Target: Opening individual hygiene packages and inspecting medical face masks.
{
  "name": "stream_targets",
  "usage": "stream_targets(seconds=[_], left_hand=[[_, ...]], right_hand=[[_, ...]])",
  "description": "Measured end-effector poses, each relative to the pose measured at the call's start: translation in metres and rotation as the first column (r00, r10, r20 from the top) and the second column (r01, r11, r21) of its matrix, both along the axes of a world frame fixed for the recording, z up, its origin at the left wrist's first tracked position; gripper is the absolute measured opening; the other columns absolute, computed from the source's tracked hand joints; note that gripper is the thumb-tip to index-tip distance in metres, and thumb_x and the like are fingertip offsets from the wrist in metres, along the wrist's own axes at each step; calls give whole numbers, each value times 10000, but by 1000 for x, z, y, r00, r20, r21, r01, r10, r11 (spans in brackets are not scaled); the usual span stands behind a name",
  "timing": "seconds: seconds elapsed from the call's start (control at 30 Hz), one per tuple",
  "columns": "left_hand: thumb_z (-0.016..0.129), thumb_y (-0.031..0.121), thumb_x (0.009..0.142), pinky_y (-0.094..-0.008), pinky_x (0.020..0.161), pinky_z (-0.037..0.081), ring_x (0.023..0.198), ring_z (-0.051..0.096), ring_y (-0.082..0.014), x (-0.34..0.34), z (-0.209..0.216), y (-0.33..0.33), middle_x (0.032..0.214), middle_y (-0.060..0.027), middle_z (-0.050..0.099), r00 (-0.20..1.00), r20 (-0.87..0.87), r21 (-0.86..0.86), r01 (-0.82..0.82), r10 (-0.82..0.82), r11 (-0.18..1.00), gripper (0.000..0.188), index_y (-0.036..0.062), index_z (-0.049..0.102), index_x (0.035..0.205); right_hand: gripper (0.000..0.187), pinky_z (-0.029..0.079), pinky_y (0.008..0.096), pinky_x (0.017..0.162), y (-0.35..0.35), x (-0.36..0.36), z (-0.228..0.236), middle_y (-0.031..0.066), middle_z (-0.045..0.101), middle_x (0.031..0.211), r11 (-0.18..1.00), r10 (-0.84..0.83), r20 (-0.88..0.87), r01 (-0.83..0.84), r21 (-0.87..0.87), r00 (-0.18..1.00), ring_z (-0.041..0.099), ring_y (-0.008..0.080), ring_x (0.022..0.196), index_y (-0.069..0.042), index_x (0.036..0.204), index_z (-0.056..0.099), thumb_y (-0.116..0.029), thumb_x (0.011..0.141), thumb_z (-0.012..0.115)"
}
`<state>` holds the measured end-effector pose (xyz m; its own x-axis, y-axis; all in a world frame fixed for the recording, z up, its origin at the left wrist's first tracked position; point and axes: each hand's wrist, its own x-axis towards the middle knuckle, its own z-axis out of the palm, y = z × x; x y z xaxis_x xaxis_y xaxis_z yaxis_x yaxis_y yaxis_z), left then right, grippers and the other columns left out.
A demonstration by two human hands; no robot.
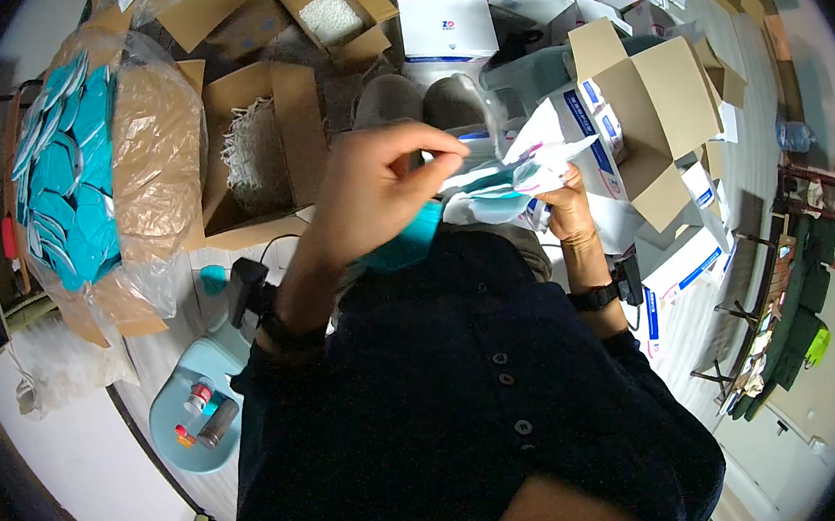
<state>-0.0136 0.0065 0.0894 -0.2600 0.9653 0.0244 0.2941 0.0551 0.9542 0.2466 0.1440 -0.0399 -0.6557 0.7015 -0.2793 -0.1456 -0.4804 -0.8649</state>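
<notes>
My right hand (569, 204) grips the edge of a white plastic bag (552, 147) with pink print, held over my lap. A pale teal piece (491, 185) shows in the bag's mouth. My left hand (375, 184) is beside the bag, thumb and forefinger pinched together; what is between them, if anything, cannot be made out. Below that hand a larger teal piece (411, 241) rests on my lap, partly covered. Just beyond my fingers, a clear plastic strip (494, 117) stands up, blurred.
At left stands a plastic-lined carton (156, 135) of teal, white-edged flat pieces (68, 184). Beside it, an open carton (299, 121) holds white strips (249, 156). White boxes (448, 32) fill the far side. An open carton (673, 95) stands right; a light-blue stool (173, 384) holds small containers.
</notes>
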Motion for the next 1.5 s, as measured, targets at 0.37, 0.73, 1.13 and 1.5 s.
stream_targets(seconds=[0.37, 0.73, 1.13, 1.5], left_hand=[[716, 217, 763, -372, 633, 494, 728, 663, -308, 17, -27, 10, 816, -141, 663, 956, -290, -153, 9, -54, 988, 192, 75, 699, 892], [624, 26, 851, -204, 584, 453, 655, 555, -53, -53, -53, -16, 790, -17, 654, 876, 99, 131, -482, 473, 866, 152, 6, 658, 998], [578, -27, 860, -203, 667, 466, 742, 587, -67, -45, -52, -11, 874, -43, 667, 872, 153, 91, -481, 465, 872, 164, -26, 623, 1017], [563, 60, 872, -324, 641, 491, 699, 653, -224, -20, -45, -1, 794, -139, 654, 963, -208, 39, -165, 170, 985, 139, 31, 600, 1003]], right_hand=[[332, 481, 233, 762, -3, -13, 15, 58, 685, 941, 997, 42, 96, -48, 60, 994, 621, 106, 813, 10, 1052, 643, 64, 731, 710], [260, 487, 265, 747, 3, -4, 6, 47, 686, 911, 985, -171, 160, 165, 50, 972, 616, 114, 788, -10, 1025, 668, -5, 770, 716], [398, 489, 269, 788, 3, -20, 19, 79, 675, 981, 990, -131, 136, 122, 75, 982, 633, 143, 848, 15, 1129, 600, -26, 757, 737], [147, 467, 238, 701, -1, -26, 16, 49, 669, 881, 981, -113, 201, 78, 176, 973, 597, 96, 772, 0, 971, 648, -68, 841, 656]])
